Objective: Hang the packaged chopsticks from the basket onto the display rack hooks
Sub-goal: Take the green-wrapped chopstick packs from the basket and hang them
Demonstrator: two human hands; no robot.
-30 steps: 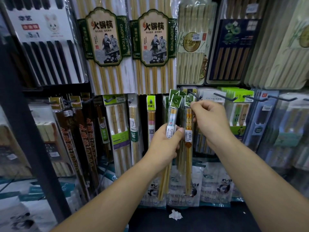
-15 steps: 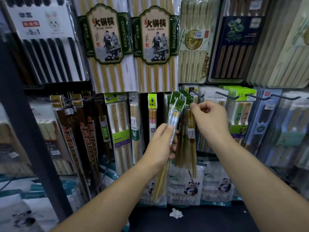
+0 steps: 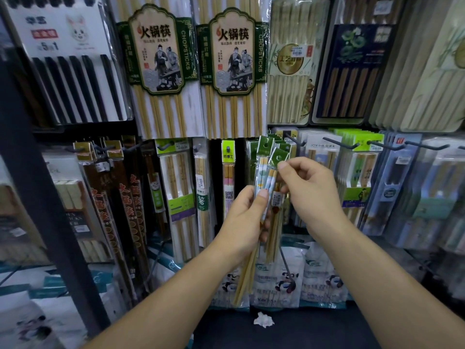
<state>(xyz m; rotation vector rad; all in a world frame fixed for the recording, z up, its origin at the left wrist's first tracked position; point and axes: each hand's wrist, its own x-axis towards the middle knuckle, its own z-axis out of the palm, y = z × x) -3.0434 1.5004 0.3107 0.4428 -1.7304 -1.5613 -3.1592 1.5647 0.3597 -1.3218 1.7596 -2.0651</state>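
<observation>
My left hand (image 3: 245,220) grips a bunch of slim chopstick packets (image 3: 263,172) with green header cards, upright in front of the display rack. My right hand (image 3: 308,195) pinches the green header (image 3: 278,157) of one packet in that bunch, at its top right. A black rack hook (image 3: 293,140) juts out just above and right of the headers, with more green-headed packets (image 3: 283,147) hanging behind on it. The basket is out of view.
Larger chopstick packs (image 3: 161,66) hang in the upper row. More black hooks (image 3: 339,143) carry packs to the right. A dark upright post (image 3: 37,197) stands at left. Panda-printed bags (image 3: 279,280) sit below, and a crumpled white scrap (image 3: 263,319) lies on the dark ledge.
My right hand has come down and left from the hook to the top of the bunch in my left hand, and now pinches one packet's header. The left hand stayed about where it was.
</observation>
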